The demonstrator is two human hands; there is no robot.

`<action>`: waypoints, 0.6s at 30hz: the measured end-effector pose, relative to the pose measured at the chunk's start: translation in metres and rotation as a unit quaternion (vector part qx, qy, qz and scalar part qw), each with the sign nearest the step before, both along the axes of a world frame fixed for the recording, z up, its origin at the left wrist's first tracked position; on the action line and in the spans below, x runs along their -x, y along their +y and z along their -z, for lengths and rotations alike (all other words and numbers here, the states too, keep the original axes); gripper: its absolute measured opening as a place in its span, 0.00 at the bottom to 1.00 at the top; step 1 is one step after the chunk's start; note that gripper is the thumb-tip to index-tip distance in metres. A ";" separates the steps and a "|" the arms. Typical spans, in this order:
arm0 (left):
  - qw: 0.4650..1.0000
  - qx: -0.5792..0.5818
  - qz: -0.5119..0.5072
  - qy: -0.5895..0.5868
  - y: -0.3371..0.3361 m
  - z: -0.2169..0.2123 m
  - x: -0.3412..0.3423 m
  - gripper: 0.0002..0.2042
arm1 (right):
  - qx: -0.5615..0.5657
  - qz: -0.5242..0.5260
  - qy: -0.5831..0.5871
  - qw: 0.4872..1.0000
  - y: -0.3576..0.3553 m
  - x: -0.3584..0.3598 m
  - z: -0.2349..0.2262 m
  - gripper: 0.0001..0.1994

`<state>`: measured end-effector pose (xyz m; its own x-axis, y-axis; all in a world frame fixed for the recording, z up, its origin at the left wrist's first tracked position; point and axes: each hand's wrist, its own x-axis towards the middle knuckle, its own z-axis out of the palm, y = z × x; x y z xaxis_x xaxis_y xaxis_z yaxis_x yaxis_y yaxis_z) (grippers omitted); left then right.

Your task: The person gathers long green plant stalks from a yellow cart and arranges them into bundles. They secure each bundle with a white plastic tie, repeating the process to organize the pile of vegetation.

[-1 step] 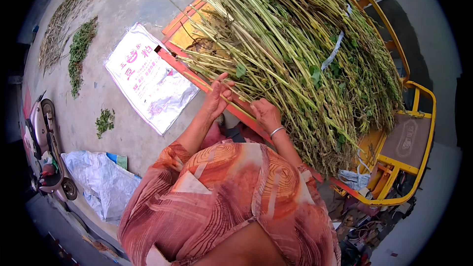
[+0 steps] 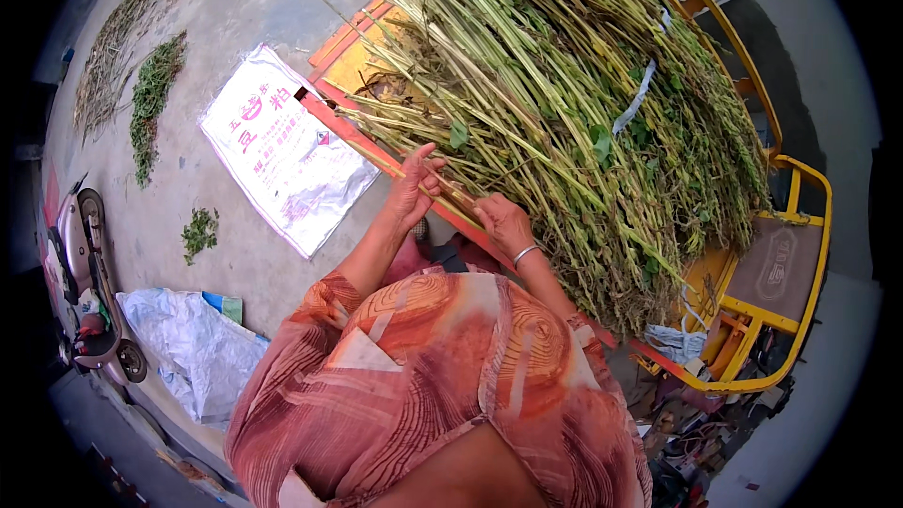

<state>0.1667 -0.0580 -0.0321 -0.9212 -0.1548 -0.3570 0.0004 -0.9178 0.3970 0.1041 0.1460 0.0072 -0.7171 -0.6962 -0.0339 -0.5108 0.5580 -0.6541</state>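
One thin stalk lies between the hands, the left hand with fingers parted and half curled beside it, the right hand with fingers bunched at its other end, though how firmly either one grips cannot be told. Just beyond, a pile of stalks covers most of the cart, suggesting that the bulk is left to handle and little is done. Farther out to the left on the floor lie a flat white sack, a green clump and some leafy sprigs, their link to the pile unclear.
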 end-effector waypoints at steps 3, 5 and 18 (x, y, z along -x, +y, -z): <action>0.998 0.006 -0.016 -0.052 -0.002 0.012 -0.012 0.16 | 0.050 -0.015 -0.033 0.998 0.003 -0.004 0.015 0.09; 0.994 -0.009 -0.066 -0.089 0.005 0.011 -0.015 0.17 | 0.079 0.050 -0.048 0.994 -0.003 0.007 0.018 0.10; 0.989 0.058 -0.138 -0.012 0.006 -0.059 -0.013 0.12 | -0.132 0.029 0.042 0.990 -0.009 0.061 0.008 0.04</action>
